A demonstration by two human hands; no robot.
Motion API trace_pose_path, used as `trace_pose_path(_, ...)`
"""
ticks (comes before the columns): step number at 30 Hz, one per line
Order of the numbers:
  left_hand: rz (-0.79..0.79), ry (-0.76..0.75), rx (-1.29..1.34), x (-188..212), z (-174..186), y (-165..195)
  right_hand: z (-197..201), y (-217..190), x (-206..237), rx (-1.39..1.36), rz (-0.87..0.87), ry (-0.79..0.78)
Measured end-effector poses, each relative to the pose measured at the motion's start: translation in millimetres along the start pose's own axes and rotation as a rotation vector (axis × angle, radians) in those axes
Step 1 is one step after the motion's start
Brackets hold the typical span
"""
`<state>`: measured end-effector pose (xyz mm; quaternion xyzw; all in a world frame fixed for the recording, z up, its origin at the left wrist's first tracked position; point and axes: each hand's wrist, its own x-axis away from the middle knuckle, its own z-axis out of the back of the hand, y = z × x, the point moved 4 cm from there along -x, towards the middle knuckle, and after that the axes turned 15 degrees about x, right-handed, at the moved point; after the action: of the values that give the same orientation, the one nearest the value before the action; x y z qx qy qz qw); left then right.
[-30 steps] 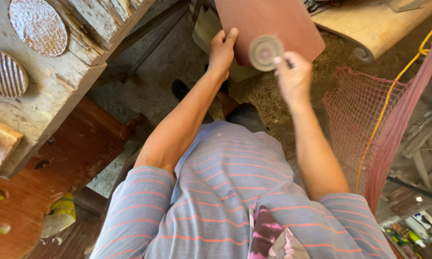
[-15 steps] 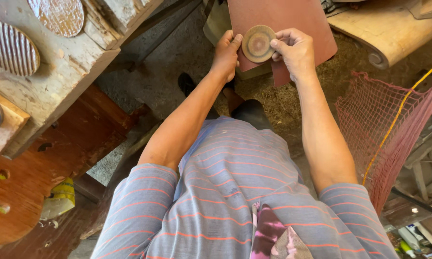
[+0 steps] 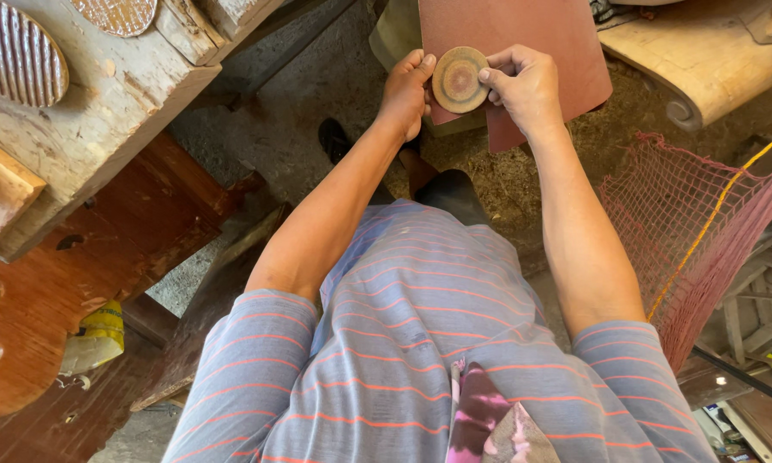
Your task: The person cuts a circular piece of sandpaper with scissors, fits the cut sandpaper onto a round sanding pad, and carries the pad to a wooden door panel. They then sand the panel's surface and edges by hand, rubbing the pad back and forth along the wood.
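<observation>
Holding a small round wooden disc (image 3: 459, 79) between both hands, the person looks down at it from above. The right hand (image 3: 527, 86) pinches the disc at its right edge with thumb and fingertips, so these fingers are closed on it. The left hand (image 3: 405, 90) touches the left edge of the disc, with the thumb against the rim; its other fingers are curled behind, and I cannot tell if they grip the disc or the reddish-brown sheet (image 3: 523, 43) that lies just behind it. The sheet looks like sandpaper, and the disc is held in front of it, at the top of the view.

The face of the disc shows clear rings and looks quite smooth, so I judge that its shaping is mostly done, and only finishing of the surface or edge seems left. On the wooden bench (image 3: 94, 129) at the left lie other round pieces (image 3: 13, 56) with a ribbed pattern.
</observation>
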<state>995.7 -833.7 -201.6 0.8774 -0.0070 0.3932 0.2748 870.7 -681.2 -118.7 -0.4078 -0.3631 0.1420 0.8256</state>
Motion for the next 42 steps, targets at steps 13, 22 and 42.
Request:
trace_pose_path(13,0.035,-0.042,0.112,-3,10,-5,-5,-1,2,0.059,0.033,0.014)
trace_pose_path(22,0.000,-0.059,0.049,-1,12,-6,-8,3,1,0.082,0.040,0.020)
trace_pose_path(42,-0.083,-0.086,-0.102,-2,14,-12,-9,6,4,0.331,0.233,0.155)
